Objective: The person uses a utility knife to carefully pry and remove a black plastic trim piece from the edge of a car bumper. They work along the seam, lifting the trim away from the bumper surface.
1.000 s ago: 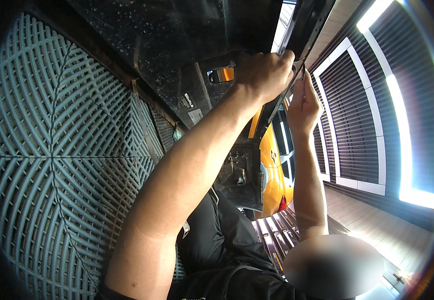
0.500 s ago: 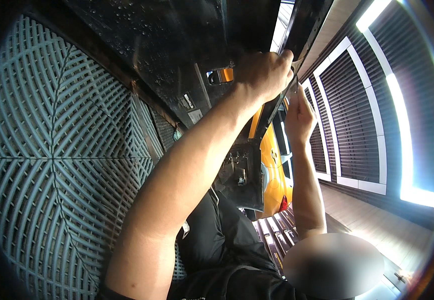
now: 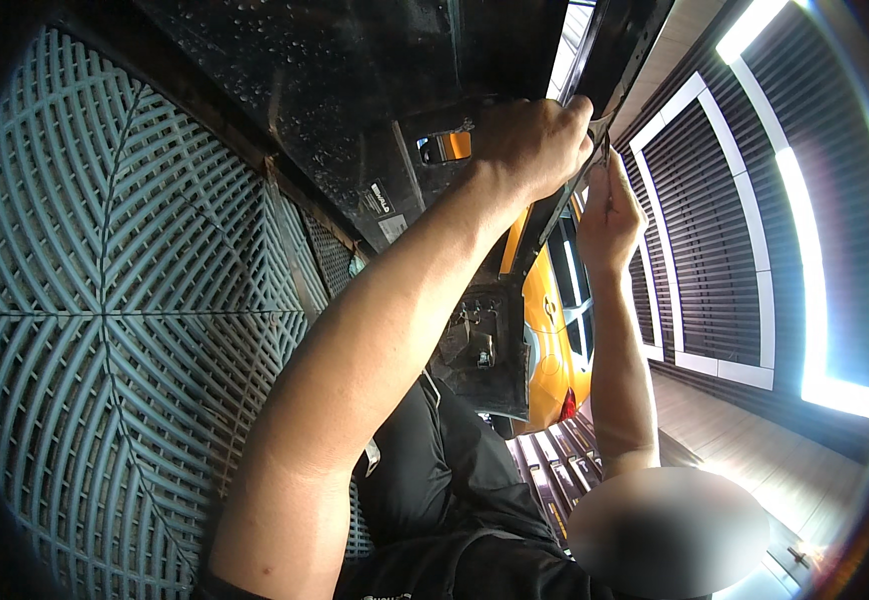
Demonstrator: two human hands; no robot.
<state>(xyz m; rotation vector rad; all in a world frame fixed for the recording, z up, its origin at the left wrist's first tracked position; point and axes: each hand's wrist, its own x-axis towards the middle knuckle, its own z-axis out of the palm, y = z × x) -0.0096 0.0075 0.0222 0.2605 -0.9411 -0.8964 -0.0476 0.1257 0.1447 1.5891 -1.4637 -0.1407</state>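
One curled left hand [image 3: 538,150] (we cannot tell its hold) sits by the edge of a glossy, speckled black panel [image 3: 345,80]; alongside, our right hand [image 3: 611,220], fingers nearly straight, pinches a slim dark piece [image 3: 609,165].

"What couldn't be made out at your left hand [image 3: 538,145]?"

"Your fingertips there were mostly hidden at the edge of the black panel [image 3: 355,80], which the top of the picture cut off."

"And at your right hand [image 3: 612,225]?"

"You seemed to have a thin dark piece [image 3: 608,158] at your fingers, though it was too small to identify. Your right arm [image 3: 623,370] disappeared at a blurred oval [image 3: 670,530]."

"What else was lost?"

"The yellow car [image 3: 558,375] showed only partly beside that arm, and your left sleeve [image 3: 220,590] was cut off by the lower edge."
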